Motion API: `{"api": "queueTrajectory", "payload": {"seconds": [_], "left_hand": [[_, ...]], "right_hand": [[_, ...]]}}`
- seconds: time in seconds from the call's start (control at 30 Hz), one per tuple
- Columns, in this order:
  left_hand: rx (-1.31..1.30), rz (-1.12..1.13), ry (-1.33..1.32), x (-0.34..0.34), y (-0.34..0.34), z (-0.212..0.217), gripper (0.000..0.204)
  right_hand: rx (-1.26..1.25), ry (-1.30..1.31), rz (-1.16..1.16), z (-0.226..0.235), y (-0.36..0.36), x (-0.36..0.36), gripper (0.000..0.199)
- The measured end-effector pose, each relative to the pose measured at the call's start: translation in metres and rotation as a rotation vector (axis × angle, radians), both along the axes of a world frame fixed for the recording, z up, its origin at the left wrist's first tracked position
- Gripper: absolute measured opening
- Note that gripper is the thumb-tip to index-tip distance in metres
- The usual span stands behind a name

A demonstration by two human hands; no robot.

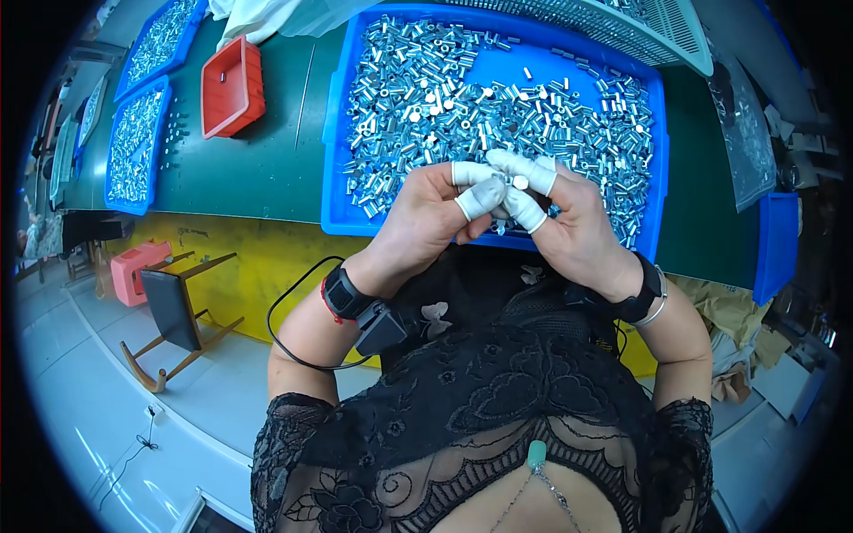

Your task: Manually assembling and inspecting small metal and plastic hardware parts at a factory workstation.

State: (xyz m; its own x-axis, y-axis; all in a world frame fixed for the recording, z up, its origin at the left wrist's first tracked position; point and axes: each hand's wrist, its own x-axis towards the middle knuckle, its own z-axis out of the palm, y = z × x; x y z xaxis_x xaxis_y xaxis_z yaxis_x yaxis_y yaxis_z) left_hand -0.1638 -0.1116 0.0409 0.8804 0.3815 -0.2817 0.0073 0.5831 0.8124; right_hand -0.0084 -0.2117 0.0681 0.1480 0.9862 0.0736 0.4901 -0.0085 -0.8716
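My left hand (428, 213) and my right hand (573, 211) meet over the near edge of a large blue tray (330, 169). White finger cots cover the thumbs and some of the fingers. Between my right fingertips shows the bright round end of a small metal cylinder (520, 181). My left thumb and fingers are pinched together right beside it; what they grip is mostly hidden. Many loose metal cylinders (418, 115) of the same look are heaped in the tray, with blue bottom showing near its far side.
On the green table (267, 178) stand a red tray (233, 89) with a small piece inside and smaller blue trays (149, 200) of metal parts. A pale plastic basket (684, 44) overhangs the far right. A chair (171, 306) stands left, below the table.
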Motion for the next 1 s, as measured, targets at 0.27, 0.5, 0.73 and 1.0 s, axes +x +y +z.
{"api": "queueTrajectory", "payload": {"seconds": [0.27, 0.5, 0.73, 1.0], "left_hand": [[0.078, 0.140, 0.060, -0.001, -0.004, -0.003, 0.014], [0.796, 0.285, 0.117, 0.003, -0.007, -0.003, 0.012], [0.968, 0.199, 0.158, 0.004, -0.009, -0.002, 0.013], [0.734, 0.279, 0.079, 0.005, -0.013, -0.006, 0.013]], "right_hand": [[-0.035, 0.046, 0.114, -0.002, 0.003, 0.005, 0.034], [-0.106, -0.315, 0.109, 0.002, 0.002, 0.013, 0.030], [-0.094, -0.248, 0.134, 0.012, 0.003, 0.011, 0.029], [-0.059, -0.087, 0.067, 0.015, -0.002, 0.018, 0.026]]}}
